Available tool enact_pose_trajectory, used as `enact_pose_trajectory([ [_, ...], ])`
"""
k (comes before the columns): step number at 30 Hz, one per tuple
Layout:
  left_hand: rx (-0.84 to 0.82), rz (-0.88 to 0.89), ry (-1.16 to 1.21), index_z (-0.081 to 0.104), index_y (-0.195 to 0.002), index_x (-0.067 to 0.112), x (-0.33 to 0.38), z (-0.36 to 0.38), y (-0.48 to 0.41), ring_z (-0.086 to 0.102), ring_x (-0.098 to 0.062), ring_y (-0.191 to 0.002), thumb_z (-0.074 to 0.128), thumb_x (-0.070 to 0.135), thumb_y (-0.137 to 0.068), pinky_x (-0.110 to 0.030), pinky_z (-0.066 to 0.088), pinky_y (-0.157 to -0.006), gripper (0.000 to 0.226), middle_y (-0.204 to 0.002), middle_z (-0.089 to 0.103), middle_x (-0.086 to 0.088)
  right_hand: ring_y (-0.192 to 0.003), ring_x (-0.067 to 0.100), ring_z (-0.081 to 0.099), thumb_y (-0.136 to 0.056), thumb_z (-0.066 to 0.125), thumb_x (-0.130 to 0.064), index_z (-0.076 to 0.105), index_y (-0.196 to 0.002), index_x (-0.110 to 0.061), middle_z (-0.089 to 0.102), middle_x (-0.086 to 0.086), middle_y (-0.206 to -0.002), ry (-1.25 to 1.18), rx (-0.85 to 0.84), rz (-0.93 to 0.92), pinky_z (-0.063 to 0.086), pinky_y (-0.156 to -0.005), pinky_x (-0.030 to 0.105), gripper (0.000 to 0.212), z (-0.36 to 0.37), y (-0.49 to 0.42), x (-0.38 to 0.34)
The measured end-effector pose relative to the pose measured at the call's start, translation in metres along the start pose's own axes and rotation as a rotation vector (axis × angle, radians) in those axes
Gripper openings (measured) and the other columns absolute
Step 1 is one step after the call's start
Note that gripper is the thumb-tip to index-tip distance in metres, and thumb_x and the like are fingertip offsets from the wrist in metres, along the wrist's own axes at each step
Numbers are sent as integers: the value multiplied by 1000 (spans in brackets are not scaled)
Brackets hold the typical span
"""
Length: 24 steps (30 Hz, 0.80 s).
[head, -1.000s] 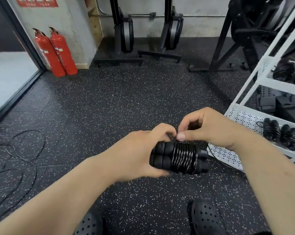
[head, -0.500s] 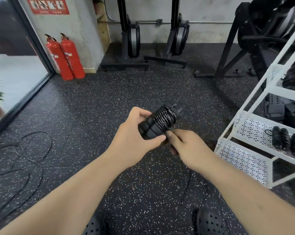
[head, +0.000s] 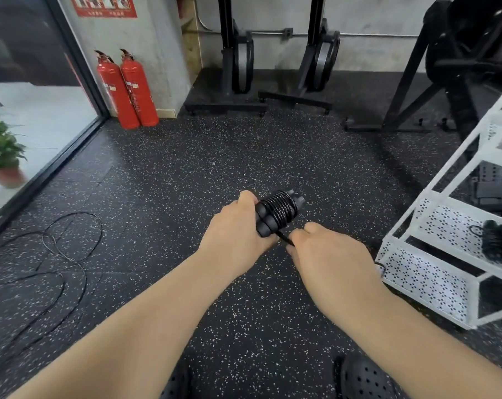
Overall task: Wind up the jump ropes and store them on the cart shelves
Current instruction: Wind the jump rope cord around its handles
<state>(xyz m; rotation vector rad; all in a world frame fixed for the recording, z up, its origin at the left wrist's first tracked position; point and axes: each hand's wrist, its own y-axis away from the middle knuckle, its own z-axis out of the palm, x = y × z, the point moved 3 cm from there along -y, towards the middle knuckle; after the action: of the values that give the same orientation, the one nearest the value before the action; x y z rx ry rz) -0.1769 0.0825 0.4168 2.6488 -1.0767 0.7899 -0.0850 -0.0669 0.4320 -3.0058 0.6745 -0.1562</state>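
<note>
A black jump rope [head: 278,213] is wound in tight coils around its two handles, held side by side. My left hand [head: 238,234] grips the handles at their near end, the bundle pointing away and to the right. Just below it, my right hand [head: 322,254] pinches the loose end of the cord, which runs taut into the coils. The white cart [head: 434,272] stands at the right, with another wound rope [head: 499,240] lying on its perforated middle shelf. A further unwound rope [head: 59,254] lies in loops on the floor at the left.
Two red fire extinguishers [head: 126,90] stand by the wall at the back left. Black gym machines [head: 244,61] line the far wall and a large black frame [head: 451,67] rises behind the cart. A potted plant [head: 2,156] sits behind the glass at the left. My black shoes show at the bottom.
My right hand has moved from the top of the coils down to below them, pulling the cord end. The bundle has turned to point away, and the view has lifted slightly.
</note>
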Motion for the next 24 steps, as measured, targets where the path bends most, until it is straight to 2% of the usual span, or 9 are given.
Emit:
enact_pose_trajectory([
  [3, -25, 36, -96, 51, -120, 25, 3, 0, -1, 66, -25, -99, 89, 53, -80, -44, 57, -87, 62, -114, 65, 2, -48, 16, 23, -70, 95, -26, 59, -75, -27, 34, -9, -70, 29, 48, 0, 3, -44, 25, 36, -6, -6, 2],
  [5, -65, 63, -147, 54, -117, 25, 5, 0, -1, 65, -24, -97, 86, 60, -79, -43, 57, -85, 60, -110, 64, 4, -53, 17, 35, -84, 86, -35, 63, -84, -28, 41, -9, -76, 25, 72, -41, 19, -41, 27, 24, -14, -8, 2],
  [7, -133, 110, -229, 56, -108, 29, 7, 3, 2, 64, -21, -94, 83, 67, -77, -40, 56, -81, 56, -104, 63, 7, -70, 17, 51, -102, 63, -48, 65, -101, -32, 50, -8, -90, -19, 77, -68, 42, -55, 32, 16, -24, -10, 6],
  [8, -174, 152, -261, 57, -104, 31, 9, 5, 4, 63, -20, -93, 82, 69, -76, -39, 55, -80, 54, -102, 64, 8, -79, 16, 56, -105, 55, -54, 65, -107, -34, 52, -8, -94, -62, 51, -87, 45, -63, 33, 22, -31, -11, 9],
  [12, -303, 354, -293, 62, -113, 38, 20, 11, 16, 59, -14, -93, 79, 71, -79, -34, 52, -80, 51, -96, 56, 15, -94, 12, 59, -99, 54, -67, 72, -109, -41, 60, -12, -97, -136, -25, -184, 47, -76, 33, 33, -42, -18, 26],
  [14, -344, 440, -319, 60, -116, 38, 24, 12, 20, 59, -14, -97, 78, 71, -81, -33, 50, -81, 51, -94, 51, 17, -92, 9, 59, -93, 57, -72, 74, -105, -44, 62, -15, -92, -169, -85, -208, 48, -77, 32, 35, -36, -21, 35],
  [20, -421, 524, -227, 52, -100, 34, 27, 12, 27, 52, -9, -90, 86, 63, -78, -34, 48, -84, 50, -90, 50, 20, -80, 0, 61, -74, 58, -86, 72, -87, -43, 68, -21, -78, -383, -121, -199, 55, -77, 37, 48, -20, -27, 54],
  [22, -429, 502, -132, 53, -116, 35, 27, 10, 27, 54, -7, -93, 89, 59, -76, -32, 49, -85, 59, -98, 58, 21, -74, -1, 63, -71, 67, -85, 73, -82, -41, 68, -22, -73, -473, -101, -172, 55, -74, 36, 46, -20, -26, 61],
  [24, -460, 439, -28, 38, -144, 39, 27, 8, 29, 55, 1, -97, 92, 57, -74, -22, 45, -84, 91, -110, 62, 23, -70, 1, 64, -67, 74, -83, 72, -76, -39, 68, -22, -70, -538, -82, -150, 54, -69, 34, 45, -20, -25, 68],
])
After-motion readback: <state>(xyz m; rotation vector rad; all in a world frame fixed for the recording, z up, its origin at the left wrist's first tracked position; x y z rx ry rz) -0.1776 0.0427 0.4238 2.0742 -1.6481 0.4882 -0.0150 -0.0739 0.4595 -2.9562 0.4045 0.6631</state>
